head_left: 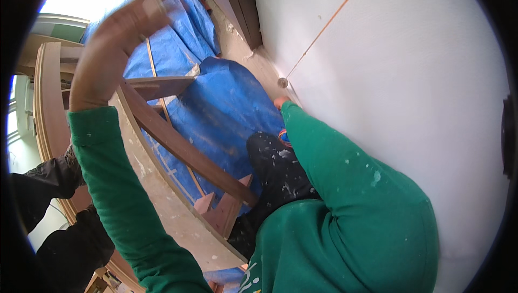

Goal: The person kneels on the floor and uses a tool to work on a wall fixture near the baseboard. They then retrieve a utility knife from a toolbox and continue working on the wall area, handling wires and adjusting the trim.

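My left hand (127, 36) is raised high at the upper left, above the curved wooden frame, and its fingers are smeared by motion. I cannot make out anything in it. Low against the white wall (388, 72), only a small part of my right hand (280, 102) shows beyond its green sleeve; its fingers are hidden. Just past it sits a small round, greyish-brown piece (283, 82). A thin orange-brown line (330, 22) runs from near that piece up across the wall; whether it is a string or a mark I cannot tell.
Blue tarpaulin (226, 99) covers the floor. A curved wooden frame (178, 142) with cross pieces stands at my left, and another person's dark-clothed limbs (75, 239) show beyond it. Dark brown trim (241, 12) edges the wall. My paint-spotted knee (278, 158) is bent below.
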Demonstrator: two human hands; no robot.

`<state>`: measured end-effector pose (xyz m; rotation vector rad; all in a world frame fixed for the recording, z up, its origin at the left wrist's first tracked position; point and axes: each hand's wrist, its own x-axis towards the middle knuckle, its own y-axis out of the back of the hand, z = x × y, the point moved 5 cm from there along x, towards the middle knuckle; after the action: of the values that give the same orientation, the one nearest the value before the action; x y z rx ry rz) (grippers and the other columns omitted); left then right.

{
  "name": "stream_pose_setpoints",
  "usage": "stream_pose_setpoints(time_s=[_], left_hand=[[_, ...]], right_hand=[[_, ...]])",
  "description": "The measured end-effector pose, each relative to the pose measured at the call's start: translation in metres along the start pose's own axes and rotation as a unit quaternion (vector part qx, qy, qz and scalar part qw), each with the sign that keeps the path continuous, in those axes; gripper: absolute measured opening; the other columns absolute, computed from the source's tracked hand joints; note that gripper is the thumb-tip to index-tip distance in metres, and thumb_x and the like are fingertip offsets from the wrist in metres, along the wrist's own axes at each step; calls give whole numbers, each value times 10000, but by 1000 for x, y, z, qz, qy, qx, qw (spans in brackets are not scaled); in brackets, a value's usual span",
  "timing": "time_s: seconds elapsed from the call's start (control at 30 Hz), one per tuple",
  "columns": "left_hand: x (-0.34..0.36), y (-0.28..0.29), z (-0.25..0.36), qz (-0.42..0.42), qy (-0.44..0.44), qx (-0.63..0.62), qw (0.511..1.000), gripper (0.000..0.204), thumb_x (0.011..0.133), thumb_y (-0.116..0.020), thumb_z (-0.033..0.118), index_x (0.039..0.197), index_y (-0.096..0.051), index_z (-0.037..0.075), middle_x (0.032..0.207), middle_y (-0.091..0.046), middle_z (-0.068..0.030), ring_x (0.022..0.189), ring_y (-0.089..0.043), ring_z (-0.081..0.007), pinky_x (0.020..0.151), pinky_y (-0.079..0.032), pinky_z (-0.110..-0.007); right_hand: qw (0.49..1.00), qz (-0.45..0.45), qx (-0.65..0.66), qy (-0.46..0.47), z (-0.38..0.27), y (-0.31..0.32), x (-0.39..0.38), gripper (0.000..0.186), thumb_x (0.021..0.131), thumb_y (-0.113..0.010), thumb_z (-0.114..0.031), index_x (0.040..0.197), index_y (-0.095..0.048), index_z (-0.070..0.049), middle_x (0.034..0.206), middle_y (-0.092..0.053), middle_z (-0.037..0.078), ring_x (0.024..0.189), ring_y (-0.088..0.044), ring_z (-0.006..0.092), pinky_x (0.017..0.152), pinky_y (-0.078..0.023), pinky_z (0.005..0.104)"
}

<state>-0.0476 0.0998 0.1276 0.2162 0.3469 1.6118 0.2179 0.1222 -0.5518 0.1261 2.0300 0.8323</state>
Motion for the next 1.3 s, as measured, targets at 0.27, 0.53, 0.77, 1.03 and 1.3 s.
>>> stream_pose_setpoints(time_s=[0.27,0.53,0.77,1.03,1.3], left_hand=[[10,34,-42,380,-72,474,791,761,867,-748,449,1450,-506,24,1301,-629,-279,1177,-640,-390,977,-512,-435],[-65,-65,-108,-33,197,358,912,692,833,-748,311,1411,-541,-10,1300,-630,-278,1234,-598,-417,1063,-457,-435],[-63,-49,-123,35,203,366,908,656,850,-738,278,1412,-543,1,1276,-651,-257,1177,-642,-391,1003,-499,-436],[-63,-52,-133,19,243,385,890,616,836,-744,243,1381,-576,9,1258,-666,-243,1198,-629,-378,1022,-494,-440],[-61,-48,-139,12,246,395,885,641,843,-737,205,1424,-540,21,1254,-671,-238,1101,-692,-337,961,-531,-416]], right_hand=[[1000,13,19,-7,5,17,4,206,737,-630,-228,796,-772,-92,803,-747,116,741,-727,263,664,-554,399],[956,-23,278,-92,9,10,-8,187,748,-613,-182,746,-730,-36,749,-720,139,668,-699,255,565,-521,400],[940,-19,322,-112,14,3,-13,178,744,-615,-168,738,-719,-23,736,-712,145,650,-690,255,546,-510,398],[923,-17,361,-130,22,-1,-19,170,739,-617,-152,729,-706,-7,722,-702,152,631,-680,255,525,-497,394],[908,-15,393,-142,25,-2,-19,162,735,-619,-135,720,-693,8,708,-692,159,611,-669,255,504,-485,391]])
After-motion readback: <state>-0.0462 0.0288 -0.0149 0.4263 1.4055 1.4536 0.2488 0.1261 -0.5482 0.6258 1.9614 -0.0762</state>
